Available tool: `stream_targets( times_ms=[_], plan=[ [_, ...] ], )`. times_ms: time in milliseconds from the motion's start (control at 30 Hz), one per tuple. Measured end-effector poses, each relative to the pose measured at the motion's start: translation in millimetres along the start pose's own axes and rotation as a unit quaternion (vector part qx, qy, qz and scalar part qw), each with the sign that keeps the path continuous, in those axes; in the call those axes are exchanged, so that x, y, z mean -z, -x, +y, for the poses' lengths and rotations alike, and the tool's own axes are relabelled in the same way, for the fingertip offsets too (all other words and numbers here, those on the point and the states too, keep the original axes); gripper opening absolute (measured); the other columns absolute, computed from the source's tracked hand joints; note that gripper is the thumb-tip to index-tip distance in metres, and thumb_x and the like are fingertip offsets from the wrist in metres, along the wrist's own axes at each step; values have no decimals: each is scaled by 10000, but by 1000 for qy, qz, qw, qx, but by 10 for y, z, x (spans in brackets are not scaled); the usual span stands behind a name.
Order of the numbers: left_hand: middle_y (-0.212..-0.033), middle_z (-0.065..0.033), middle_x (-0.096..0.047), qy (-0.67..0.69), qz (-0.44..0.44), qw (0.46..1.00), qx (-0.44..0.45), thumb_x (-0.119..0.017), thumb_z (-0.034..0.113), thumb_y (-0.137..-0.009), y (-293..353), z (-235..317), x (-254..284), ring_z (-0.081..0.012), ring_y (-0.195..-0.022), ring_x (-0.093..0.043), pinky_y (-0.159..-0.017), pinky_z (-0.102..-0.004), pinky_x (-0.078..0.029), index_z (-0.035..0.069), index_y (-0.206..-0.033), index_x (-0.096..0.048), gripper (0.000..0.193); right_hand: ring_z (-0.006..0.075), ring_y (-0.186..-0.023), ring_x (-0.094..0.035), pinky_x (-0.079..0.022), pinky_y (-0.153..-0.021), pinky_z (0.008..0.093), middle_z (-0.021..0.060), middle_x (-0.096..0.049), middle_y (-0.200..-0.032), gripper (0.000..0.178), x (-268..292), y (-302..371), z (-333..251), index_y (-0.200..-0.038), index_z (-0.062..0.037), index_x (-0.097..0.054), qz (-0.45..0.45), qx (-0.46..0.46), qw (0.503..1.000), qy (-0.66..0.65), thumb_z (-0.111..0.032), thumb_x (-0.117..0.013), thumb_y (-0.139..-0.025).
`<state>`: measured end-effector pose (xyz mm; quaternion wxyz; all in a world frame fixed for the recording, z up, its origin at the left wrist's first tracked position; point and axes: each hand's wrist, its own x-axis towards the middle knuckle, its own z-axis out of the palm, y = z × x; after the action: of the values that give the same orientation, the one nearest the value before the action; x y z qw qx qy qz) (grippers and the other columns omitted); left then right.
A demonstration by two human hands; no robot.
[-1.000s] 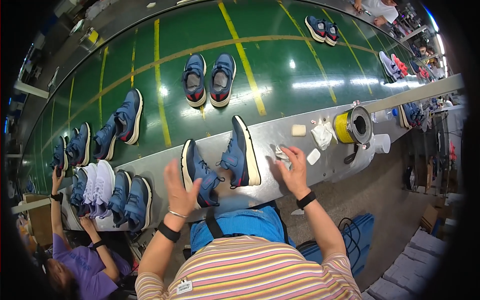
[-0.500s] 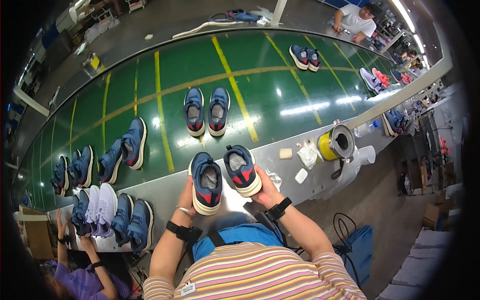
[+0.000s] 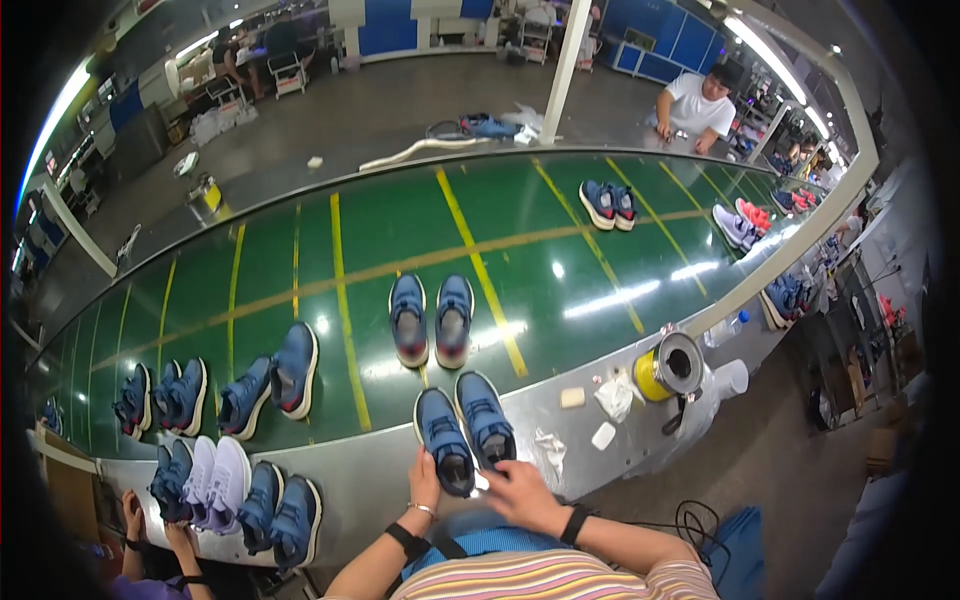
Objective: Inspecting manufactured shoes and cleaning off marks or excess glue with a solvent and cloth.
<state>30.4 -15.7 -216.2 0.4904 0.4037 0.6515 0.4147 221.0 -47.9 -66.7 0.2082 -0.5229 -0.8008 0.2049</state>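
Both blue sneakers now stand flat and side by side on the grey tabletop (image 3: 380, 480), toes toward the green conveyor belt (image 3: 300, 280); half a second ago the hands were just setting them down, and a second ago the pair was tipped on its sides. The left hand (image 3: 424, 480) rests against the heel of the left blue sneaker (image 3: 444, 440), fingers curled loosely on it rather than clamped. The right hand (image 3: 520, 492) lies at the heel of the right blue sneaker (image 3: 487, 418), fingers spread and apart, touching it lightly. Just right of the shoes lies a crumpled white cloth (image 3: 549, 446), with a small white block (image 3: 603, 436) and a tan block (image 3: 572, 397) near it. Farther right stands a yellow tape roll (image 3: 668, 370). On the belt beyond, another blue pair (image 3: 431, 320) sits upright. To the left, more sneakers (image 3: 235, 485) crowd the tabletop, where another person's hands (image 3: 150, 525) work.
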Motion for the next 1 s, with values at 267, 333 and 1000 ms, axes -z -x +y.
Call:
stream_targets(
  times_ms=[267,333,1000],
  plan=[
    [-777,-237,-595,-173,-117,976,-65,-381,331,-896,-122,622,195,-385,-742,-560,-733,-442,-431,-23,-1151,-488,450,298,-881,-517,-353,-750,405,136,-530,-806,404,183,-625,245,-953,-172,-622,-233,18,969,83,-427,-674,-643],
    [-868,-230,-574,-120,-83,977,-156,-466,294,-862,-427,858,346,-356,-802,-541,-744,-420,-423,34,-1133,-520,379,311,-753,-558,-418,-669,391,151,-552,-763,490,614,-911,400,-896,-111,-632,-221,17,975,1,-518,-670,-626],
    [-800,-123,-489,-534,-184,772,-292,-724,250,-604,-1982,1727,-386,-291,-771,-518,-682,-383,-373,189,-961,-558,399,384,-1113,-364,-311,-943,447,216,-403,-1165,635,636,-3892,2959,-1192,-52,-430,179,-105,957,201,-182,-728,-648]
  ],
)
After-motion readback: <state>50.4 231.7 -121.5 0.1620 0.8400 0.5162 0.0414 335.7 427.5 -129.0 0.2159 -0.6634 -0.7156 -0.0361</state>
